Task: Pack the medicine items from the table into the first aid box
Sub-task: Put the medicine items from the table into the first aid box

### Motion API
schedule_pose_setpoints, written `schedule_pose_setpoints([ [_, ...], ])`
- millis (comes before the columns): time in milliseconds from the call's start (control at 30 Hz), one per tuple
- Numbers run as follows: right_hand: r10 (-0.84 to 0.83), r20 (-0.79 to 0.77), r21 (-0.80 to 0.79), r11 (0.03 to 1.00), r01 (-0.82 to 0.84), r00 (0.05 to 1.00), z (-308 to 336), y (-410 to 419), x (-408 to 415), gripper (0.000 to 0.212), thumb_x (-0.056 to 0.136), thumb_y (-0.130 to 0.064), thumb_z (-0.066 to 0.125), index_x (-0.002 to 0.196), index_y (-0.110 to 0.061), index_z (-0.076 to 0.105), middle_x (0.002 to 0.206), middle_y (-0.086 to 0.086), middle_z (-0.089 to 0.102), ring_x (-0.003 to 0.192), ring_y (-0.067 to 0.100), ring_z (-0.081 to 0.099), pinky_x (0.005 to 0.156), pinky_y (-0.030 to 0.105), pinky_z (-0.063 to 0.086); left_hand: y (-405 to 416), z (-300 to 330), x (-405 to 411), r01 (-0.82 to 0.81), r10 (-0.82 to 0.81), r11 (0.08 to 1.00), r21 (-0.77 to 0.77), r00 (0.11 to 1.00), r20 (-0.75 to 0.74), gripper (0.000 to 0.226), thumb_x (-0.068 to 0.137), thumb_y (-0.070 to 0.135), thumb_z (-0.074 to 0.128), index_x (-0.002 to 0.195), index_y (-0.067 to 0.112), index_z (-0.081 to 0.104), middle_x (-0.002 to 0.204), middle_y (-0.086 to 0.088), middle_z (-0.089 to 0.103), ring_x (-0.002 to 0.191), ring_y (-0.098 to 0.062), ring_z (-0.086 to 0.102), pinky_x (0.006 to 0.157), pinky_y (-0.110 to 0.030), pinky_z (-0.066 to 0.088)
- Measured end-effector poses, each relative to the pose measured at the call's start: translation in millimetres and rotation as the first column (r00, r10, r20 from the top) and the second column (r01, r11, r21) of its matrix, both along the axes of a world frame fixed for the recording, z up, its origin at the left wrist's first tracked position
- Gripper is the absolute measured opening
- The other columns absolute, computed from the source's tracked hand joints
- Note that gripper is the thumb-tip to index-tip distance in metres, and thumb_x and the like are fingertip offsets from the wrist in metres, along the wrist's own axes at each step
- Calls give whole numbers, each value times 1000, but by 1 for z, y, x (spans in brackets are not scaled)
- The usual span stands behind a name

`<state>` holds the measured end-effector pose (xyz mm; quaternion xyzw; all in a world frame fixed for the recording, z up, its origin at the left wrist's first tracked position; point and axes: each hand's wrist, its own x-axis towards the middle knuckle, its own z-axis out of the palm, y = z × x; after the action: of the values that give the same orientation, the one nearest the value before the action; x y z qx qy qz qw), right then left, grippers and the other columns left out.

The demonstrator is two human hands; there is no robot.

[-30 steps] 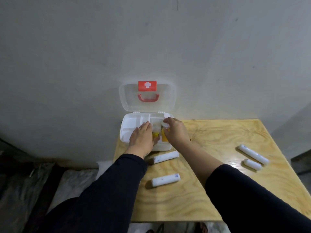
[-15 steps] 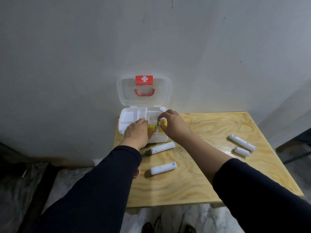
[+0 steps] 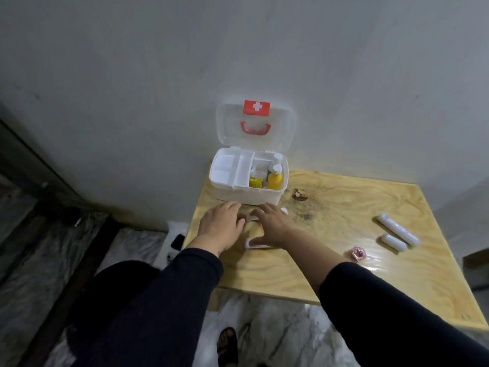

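Note:
The white first aid box (image 3: 248, 195) stands open at the table's far left corner, its clear lid (image 3: 280, 128) leaning on the wall. A yellow bottle (image 3: 275, 180) and a small yellow pack (image 3: 256, 183) sit in its right compartments. My left hand (image 3: 222, 225) and my right hand (image 3: 274, 223) hover flat just in front of the box, fingers spread. One white tube (image 3: 253, 217) peeks out between them, and another white tube (image 3: 254, 244) lies under my right thumb and wrist. Neither is gripped. Two more white tubes (image 3: 397, 229) (image 3: 394, 242) lie at the right.
The wooden table (image 3: 344, 207) abuts the grey wall. A small pink object (image 3: 357, 254) lies near the right-hand tubes, and a brown mark (image 3: 299, 195) sits beside the box. Below the table's near edge are marble floor and a sandalled foot (image 3: 227, 345).
Both hands have left the box and drawn back toward me, down to the two tubes in front of it. The yellow bottle and pack now stay in the box.

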<state>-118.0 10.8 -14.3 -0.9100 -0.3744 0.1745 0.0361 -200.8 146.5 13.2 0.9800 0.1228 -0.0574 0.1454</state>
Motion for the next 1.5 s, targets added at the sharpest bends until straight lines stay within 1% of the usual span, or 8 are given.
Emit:
schedule_pose_setpoints([
  [100, 90, 80, -142, 987, -78, 993, -13, -1, 3, 84, 72, -65, 64, 142, -31, 32, 150, 6, 30, 142, 35, 19, 113, 51, 23, -3, -14, -11, -26, 25, 999, -23, 999, -39, 51, 99, 34, 43, 148, 19, 36, 153, 3, 37, 139, -19, 38, 112, -34, 32],
  [167, 142, 118, -183, 976, -120, 983, -17, -2, 2, 74, 76, -64, 59, 140, -37, 33, 149, 6, 31, 139, 36, 24, 111, 51, 25, -5, -21, -15, -26, 24, 999, -28, 998, -66, 53, 99, 34, 42, 149, 19, 33, 155, 3, 35, 140, -19, 36, 113, -35, 31],
  [333, 177, 150, -167, 974, -152, 973, -19, -6, -3, 48, 89, -48, 53, 135, -38, 42, 141, 6, 43, 124, 32, 43, 99, 43, 37, -9, -28, -20, -41, 40, 999, -12, 995, -91, 53, 100, 35, 40, 149, 18, 33, 154, 3, 35, 140, -18, 36, 112, -35, 30],
  [600, 25, 97, -74, 997, -18, 995, -27, -34, -14, 47, 94, -35, 50, 139, -37, 37, 136, 7, 47, 123, 32, 44, 94, 41, 44, -25, -28, -25, -34, 34, 999, -5, 995, -97, 52, 100, 36, 40, 149, 18, 34, 155, 3, 34, 142, -17, 34, 115, -35, 29],
  [867, -155, 25, 316, 938, 139, 988, 18, -25, -10, 61, 92, -32, 55, 147, -32, 27, 133, 9, 50, 115, 33, 54, 81, 40, 50, -28, 5, -21, -55, 54, 998, -23, 998, -33, 47, 98, 33, 43, 142, 17, 42, 149, 3, 42, 133, -23, 44, 107, -37, 36],
  [1133, -335, -135, 703, 630, 328, 933, 80, 22, 23, 58, 95, -26, 53, 145, -26, 24, 148, 1, 40, 130, 23, 46, 100, 43, 44, 5, 40, 16, -23, 24, 1000, -20, 998, 59, 48, 98, 28, 46, 144, 17, 39, 147, 1, 43, 129, -27, 46, 100, -35, 40],
  [1233, -354, -159, 739, 576, 349, 922, 87, 42, 35, 59, 96, -16, 51, 147, -20, 22, 151, 4, 35, 132, 23, 43, 104, 39, 39, 25, 40, 33, 27, -26, 999, -21, 999, 43, 55, 98, 32, 46, 148, 16, 32, 153, 0, 36, 135, -26, 42, 106, -35, 37],
  [1500, -438, -200, 673, 589, 448, 876, 43, 75, 53, 53, 94, -8, 51, 142, -17, 30, 143, 5, 39, 121, 26, 51, 91, 31, 42, 64, 17, 76, 139, -140, 990, -14, 990, -30, 62, 98, 40, 46, 150, 13, 25, 156, -6, 29, 140, -26, 34, 112, -38, 32],
])
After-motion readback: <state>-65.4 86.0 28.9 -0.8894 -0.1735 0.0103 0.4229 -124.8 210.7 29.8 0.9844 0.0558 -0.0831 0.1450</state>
